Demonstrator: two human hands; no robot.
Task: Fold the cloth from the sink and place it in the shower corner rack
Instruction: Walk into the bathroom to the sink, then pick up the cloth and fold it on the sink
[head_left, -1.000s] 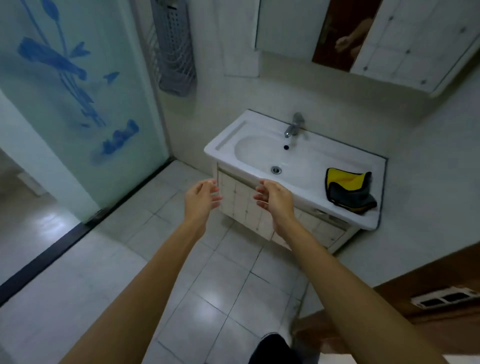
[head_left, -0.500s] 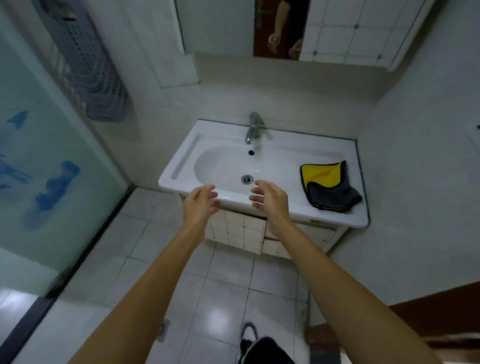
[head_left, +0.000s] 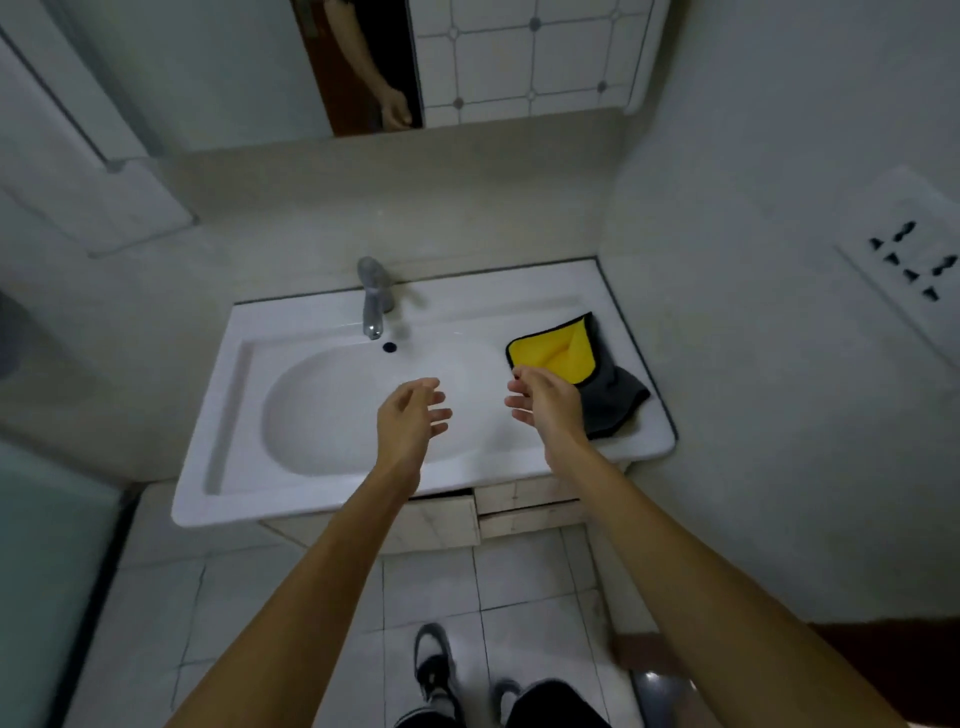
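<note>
Both grips, left hand (head_left: 410, 415) and right hand (head_left: 540, 402), released above sink (head_left: 223, 415); cloth (head_left: 576, 374) on rim.

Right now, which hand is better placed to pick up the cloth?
Right hand: open, its fingertips at the near edge of the cloth on the sink's right ledge. Left hand is over the basin, farther off.

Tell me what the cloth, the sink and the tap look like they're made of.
Cloth: soft plush fabric, probably microfibre, yellow one side, grey the other, matte and limp. Sink: glossy white, likely glazed ceramic, smooth with soft reflections. Tap: shiny silver metal, probably chrome-plated.
</note>
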